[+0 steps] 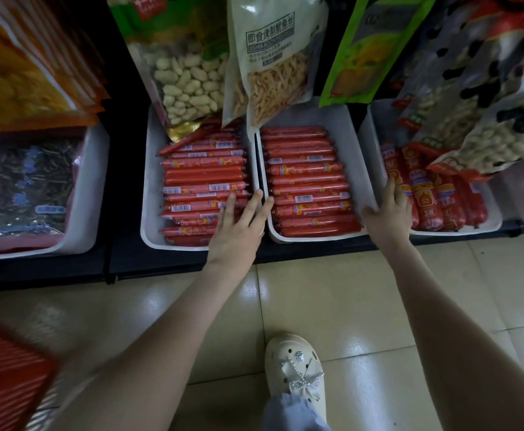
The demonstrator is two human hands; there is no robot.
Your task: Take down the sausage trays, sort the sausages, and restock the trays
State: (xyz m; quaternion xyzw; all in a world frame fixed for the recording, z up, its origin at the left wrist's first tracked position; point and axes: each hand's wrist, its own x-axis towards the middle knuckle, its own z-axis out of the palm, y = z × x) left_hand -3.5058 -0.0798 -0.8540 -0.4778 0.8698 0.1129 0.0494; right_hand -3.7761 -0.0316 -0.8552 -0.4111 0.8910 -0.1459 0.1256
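Partly, the far ends of the white trays hide behind hanging snack bags (186, 73), and the right tray (374, 129) is half covered. The middle sausage tray (355, 144) sits at the dark shelf's (161, 265) front edge, full of red sausages (307, 181) lying crosswise. The left hand (238, 228) lies open, fingers spread straight across the rims between the left tray (148, 213) and the middle one. The right hand (388, 213) rests open on the middle tray's right rim, thumb splayed; its fingertips are hard to make out.
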